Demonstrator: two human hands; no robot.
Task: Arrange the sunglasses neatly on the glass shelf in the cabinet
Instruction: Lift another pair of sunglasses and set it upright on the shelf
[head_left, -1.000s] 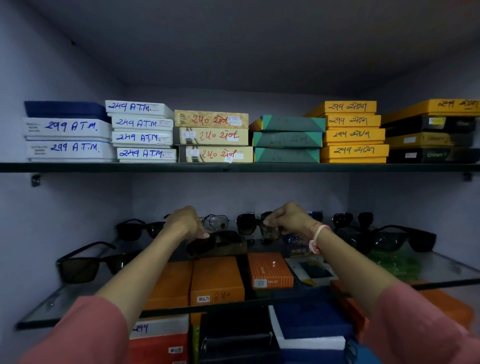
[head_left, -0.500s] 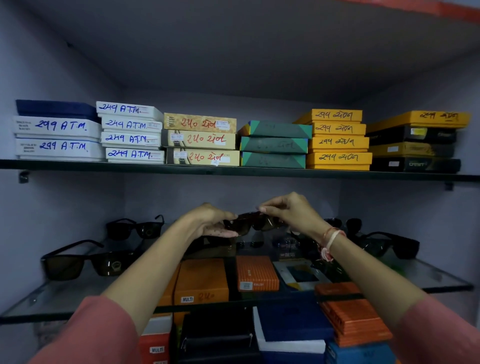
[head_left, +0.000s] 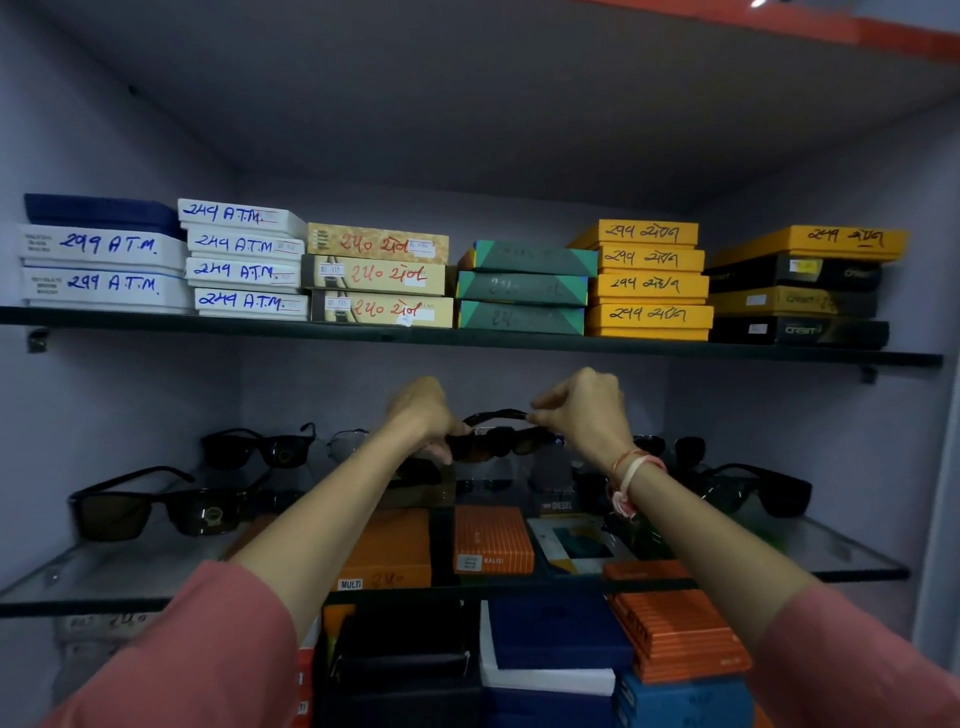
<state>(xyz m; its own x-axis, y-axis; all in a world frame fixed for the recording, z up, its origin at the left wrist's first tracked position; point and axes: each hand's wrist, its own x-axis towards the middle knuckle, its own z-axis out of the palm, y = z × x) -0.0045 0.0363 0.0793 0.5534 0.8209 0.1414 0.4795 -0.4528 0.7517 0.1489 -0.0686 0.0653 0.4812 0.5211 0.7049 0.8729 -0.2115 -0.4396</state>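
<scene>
Holding dark sunglasses (head_left: 498, 441) above the glass shelf (head_left: 841, 556), left hand (head_left: 423, 410) & right hand (head_left: 587, 410) both pinched shut on frame: lower level, w/ temples clear of neighbours.

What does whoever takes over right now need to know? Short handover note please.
Left hand: gripping the left end of a dark pair of sunglasses, held in the air above the glass shelf.
Right hand: pinching the right side of the same pair by its temple arm.
Placed: two pairs at the shelf's left, several more at its right.
Done: those pairs stand on the shelf.
Left: set the held pair down in the open middle, probably in line with the others, then straighten the row.
</scene>
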